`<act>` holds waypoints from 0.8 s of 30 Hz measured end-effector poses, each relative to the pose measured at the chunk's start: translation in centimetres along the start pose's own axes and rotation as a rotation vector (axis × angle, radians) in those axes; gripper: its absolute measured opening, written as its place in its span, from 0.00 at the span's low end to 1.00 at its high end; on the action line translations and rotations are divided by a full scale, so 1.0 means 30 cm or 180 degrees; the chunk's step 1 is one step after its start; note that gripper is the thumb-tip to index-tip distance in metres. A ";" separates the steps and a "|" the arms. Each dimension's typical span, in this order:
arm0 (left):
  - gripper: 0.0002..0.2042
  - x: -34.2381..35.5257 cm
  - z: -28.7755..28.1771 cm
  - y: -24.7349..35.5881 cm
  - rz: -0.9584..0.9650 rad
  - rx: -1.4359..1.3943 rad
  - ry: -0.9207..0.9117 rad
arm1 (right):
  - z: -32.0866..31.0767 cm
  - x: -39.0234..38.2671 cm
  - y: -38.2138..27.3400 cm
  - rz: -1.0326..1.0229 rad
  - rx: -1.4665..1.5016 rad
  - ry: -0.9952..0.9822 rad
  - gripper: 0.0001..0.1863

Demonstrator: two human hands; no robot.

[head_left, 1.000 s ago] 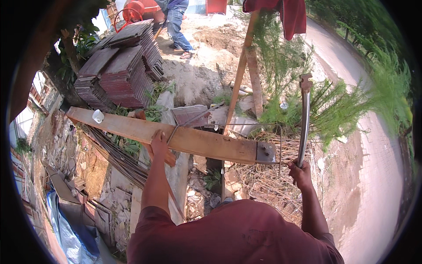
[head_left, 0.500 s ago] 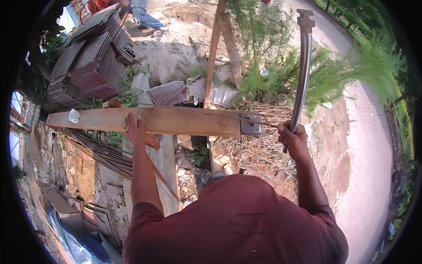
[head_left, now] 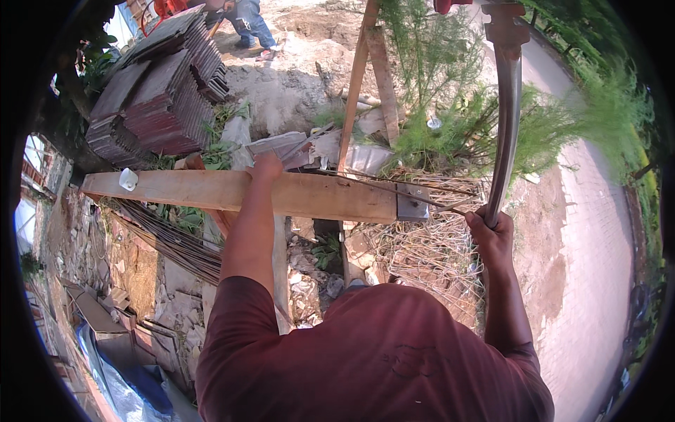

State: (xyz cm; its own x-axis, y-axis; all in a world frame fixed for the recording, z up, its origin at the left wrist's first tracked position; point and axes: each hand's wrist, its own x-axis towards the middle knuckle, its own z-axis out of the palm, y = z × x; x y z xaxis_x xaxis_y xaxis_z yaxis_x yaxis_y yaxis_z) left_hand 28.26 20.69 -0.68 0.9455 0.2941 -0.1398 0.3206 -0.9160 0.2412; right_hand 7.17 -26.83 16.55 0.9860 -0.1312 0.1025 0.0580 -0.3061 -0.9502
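A long wooden plank [head_left: 330, 197] lies crosswise before me, with a dark metal plate [head_left: 413, 202] fixed at its right end. My left hand [head_left: 266, 167] is closed at the plank's far edge, its fingers partly hidden. From beside it a thin steel rod [head_left: 365, 181] runs rightward over the plate toward my other hand. My right hand [head_left: 492, 228], just right of the plate, is wrapped round the lower end of a rebar bending bar [head_left: 505, 126], a long curved steel bar. The bar stands up with its notched head toward the top of the view.
A white cup [head_left: 128, 180] rests on the plank's left end. Bundled steel rods [head_left: 169, 235] lie below it; a heap of bent thin rods [head_left: 429, 246] lies at right. Corrugated sheets [head_left: 165, 112] are stacked far left, near another person's legs [head_left: 254, 24]. Wooden poles [head_left: 358, 84] and feathery shrubs [head_left: 457, 133] stand beyond.
My left hand has gone from lying flat on the plank to closing at its far edge, further right. My right hand and the bending bar have shifted slightly right.
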 end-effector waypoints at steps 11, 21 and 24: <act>0.23 -0.015 0.149 0.363 0.1252 -0.1287 -0.0036 | 0.018 0.468 -0.356 -0.0518 -0.1747 0.0201 0.16; 0.23 -0.248 0.261 0.627 0.0234 -0.3635 0.1060 | -0.008 0.678 -0.838 -0.1886 -0.2191 0.1149 0.09; 0.28 -0.292 0.236 0.683 0.0019 -0.4337 0.0295 | 0.026 0.572 -1.035 -0.2081 -0.1594 0.0950 0.13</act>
State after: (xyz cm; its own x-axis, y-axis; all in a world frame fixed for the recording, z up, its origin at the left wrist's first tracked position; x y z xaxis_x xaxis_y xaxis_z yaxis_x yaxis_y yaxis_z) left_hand 26.15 -2.58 -1.32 0.9301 0.3575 -0.0840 0.0671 0.0595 0.9960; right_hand 22.39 -18.84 47.58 0.6931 -0.0044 0.7209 0.4531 -0.7751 -0.4403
